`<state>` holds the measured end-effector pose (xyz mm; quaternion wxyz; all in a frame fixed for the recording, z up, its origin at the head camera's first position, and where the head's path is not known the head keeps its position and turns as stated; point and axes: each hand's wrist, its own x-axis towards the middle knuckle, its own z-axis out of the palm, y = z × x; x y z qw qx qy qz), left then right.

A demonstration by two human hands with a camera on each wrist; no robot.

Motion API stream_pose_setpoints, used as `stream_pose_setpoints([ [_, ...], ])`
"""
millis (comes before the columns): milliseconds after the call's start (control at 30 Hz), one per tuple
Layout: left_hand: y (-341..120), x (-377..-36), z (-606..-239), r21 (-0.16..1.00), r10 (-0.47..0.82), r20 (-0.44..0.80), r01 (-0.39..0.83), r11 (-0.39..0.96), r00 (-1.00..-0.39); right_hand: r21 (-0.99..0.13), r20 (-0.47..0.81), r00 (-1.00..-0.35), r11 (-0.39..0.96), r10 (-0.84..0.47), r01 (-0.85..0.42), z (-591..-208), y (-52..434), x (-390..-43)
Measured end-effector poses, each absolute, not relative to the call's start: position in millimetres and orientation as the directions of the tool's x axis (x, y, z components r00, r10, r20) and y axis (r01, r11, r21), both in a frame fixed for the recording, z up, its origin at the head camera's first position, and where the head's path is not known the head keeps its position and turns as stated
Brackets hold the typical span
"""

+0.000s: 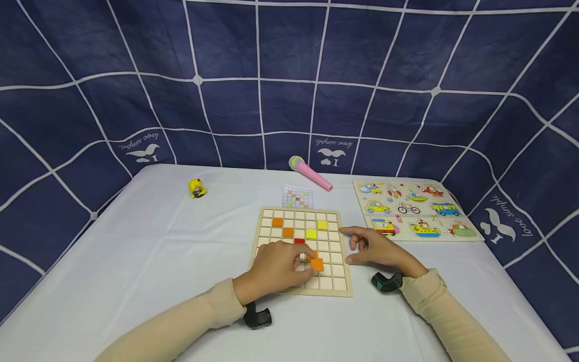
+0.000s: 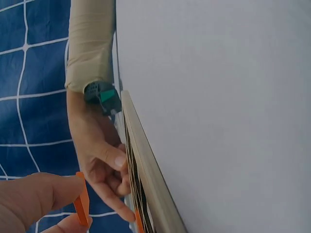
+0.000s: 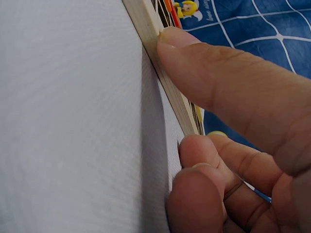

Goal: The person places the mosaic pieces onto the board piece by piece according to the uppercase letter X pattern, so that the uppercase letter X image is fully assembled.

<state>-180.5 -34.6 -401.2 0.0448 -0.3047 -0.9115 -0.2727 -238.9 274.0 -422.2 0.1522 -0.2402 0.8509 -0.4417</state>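
A staged recording corner set up for play with children's toys

A bench (image 1: 135, 261) draped in plain white cloth stands enclosed on three sides by a dark blue backdrop (image 1: 271, 60) printed with a white grid and bird logos, hung like a makeshift booth rather than the walls of a room. On the cloth lie only playthings: a wooden grid board (image 1: 332, 231) with coloured tiles, a vehicle peg puzzle (image 1: 413, 208), a pink toy microphone (image 1: 309, 172), a small yellow doll figure (image 1: 196, 188) and a pattern card (image 1: 297, 196).
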Motion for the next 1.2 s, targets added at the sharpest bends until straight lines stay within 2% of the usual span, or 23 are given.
stream_pose_setpoints([
  [767, -6.6, -185.1, -399.5, 0.359, 0.569, 0.166, 0.587, 0.725, -0.805, -0.824, -0.052, -0.836, 0.496, -0.546, -0.273, -422.3, 274.5, -239.5],
  [1200, -2.0, -190.5, -400.1, 0.367, 0.558, 0.081, 0.545, 0.754, -0.826, -0.829, -0.051, -0.838, 0.491, -0.543, -0.268, -423.2, 275.1, -239.6],
])
